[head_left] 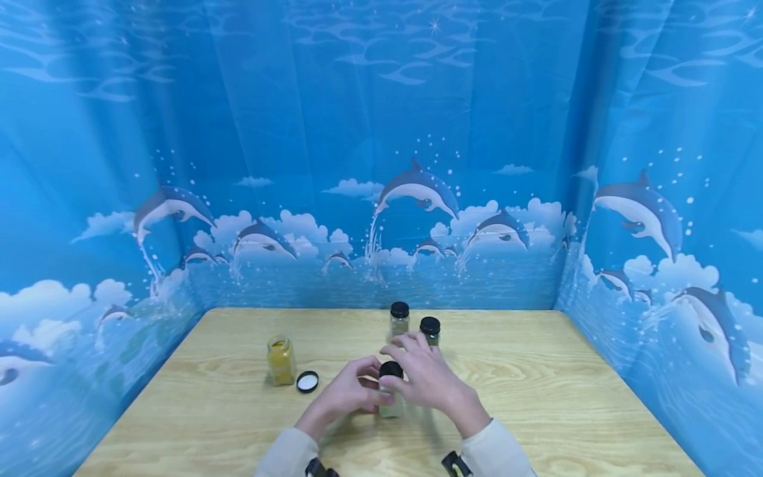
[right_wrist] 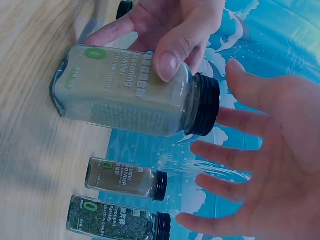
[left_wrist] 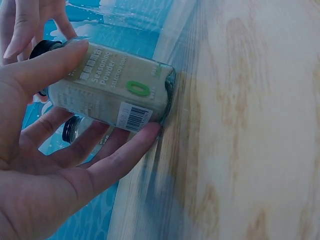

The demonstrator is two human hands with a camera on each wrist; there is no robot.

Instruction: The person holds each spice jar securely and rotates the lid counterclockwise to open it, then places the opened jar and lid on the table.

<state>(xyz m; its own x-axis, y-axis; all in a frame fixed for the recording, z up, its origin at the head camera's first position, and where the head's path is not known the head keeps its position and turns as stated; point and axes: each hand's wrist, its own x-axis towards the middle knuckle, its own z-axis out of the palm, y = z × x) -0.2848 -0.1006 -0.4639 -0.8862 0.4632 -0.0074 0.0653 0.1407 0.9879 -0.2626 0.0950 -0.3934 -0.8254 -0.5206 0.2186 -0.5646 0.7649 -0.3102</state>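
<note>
A square glass jar of seasoning powder (left_wrist: 110, 82) with a black cap (right_wrist: 205, 105) stands upright on the table. My left hand (head_left: 353, 389) holds the jar body, its thumb across the label and its fingers around the other side. Around the cap, my right hand (head_left: 426, 376) has its fingers spread and fairly straight; in the right wrist view the thumb is apart from the cap, and whether the index finger touches behind it I cannot tell. The cap sits on the jar's neck.
Behind the hands stand a capped cumin powder jar (right_wrist: 122, 177) and a capped chopped parsley jar (right_wrist: 110, 218). Left of them, an uncapped jar of yellow powder (head_left: 281, 363) has a black lid (head_left: 307, 381) lying inside-up beside it. A blue dolphin curtain (head_left: 381, 132) encloses the wooden table (head_left: 536, 397).
</note>
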